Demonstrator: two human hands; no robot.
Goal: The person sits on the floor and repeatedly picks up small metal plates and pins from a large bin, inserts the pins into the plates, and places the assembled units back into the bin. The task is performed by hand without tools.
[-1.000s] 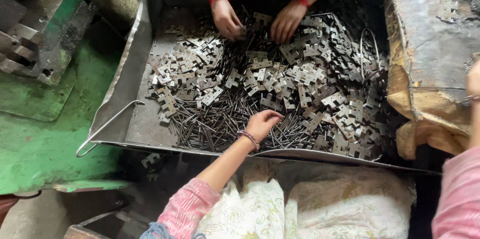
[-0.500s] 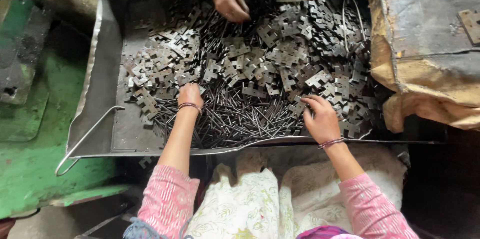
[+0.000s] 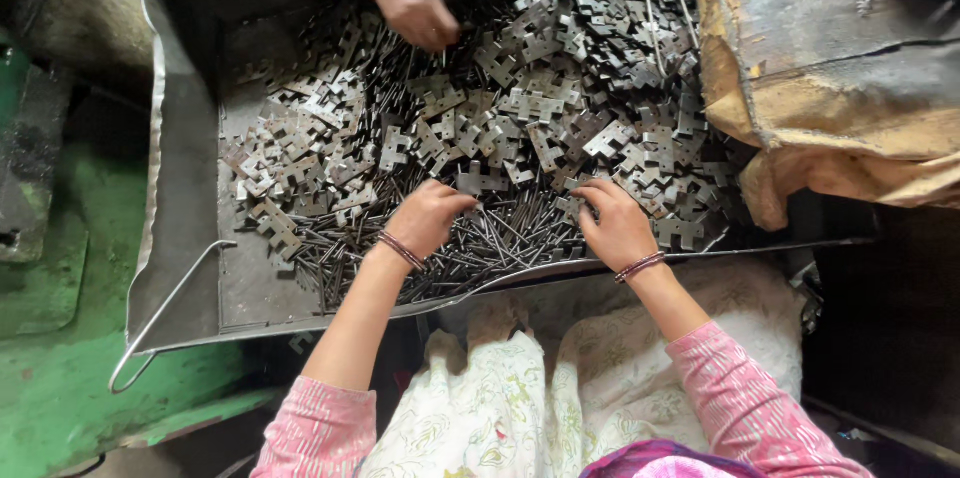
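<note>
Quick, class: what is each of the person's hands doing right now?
Left hand: fingers curled on the metal pins; whether it grips any cannot be told.
Right hand: open, fingers spread on the metal plates.

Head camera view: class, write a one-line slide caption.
Left hand and right hand rest in thin dark metal pins beside notched grey metal plates in a grey sheet-metal tray.

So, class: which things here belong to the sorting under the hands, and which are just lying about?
In use:
left hand
right hand
pins
plates
tray

Lying about:
sack
green floor
wire handle
</note>
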